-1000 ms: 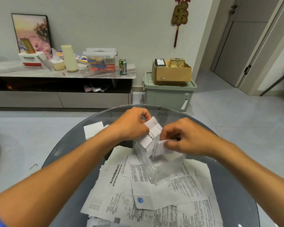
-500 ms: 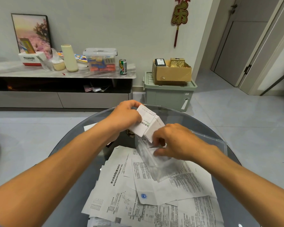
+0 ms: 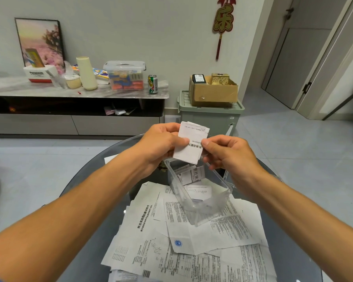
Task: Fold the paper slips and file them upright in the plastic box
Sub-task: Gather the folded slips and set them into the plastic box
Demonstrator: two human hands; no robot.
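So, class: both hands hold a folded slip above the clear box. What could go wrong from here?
1. The clear plastic box rests on loose printed sheets, not bare glass, so pushing the folded slip in might slide or tip it.
2. The filed slips already lean; another could knock them flat.
3. The left hand and right hand only pinch the slip's edges, so its layers might spring open.

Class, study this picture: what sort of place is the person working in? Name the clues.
Probably a home living room: a low media cabinet against the wall, a framed picture, a red hanging ornament, and a round glass table.
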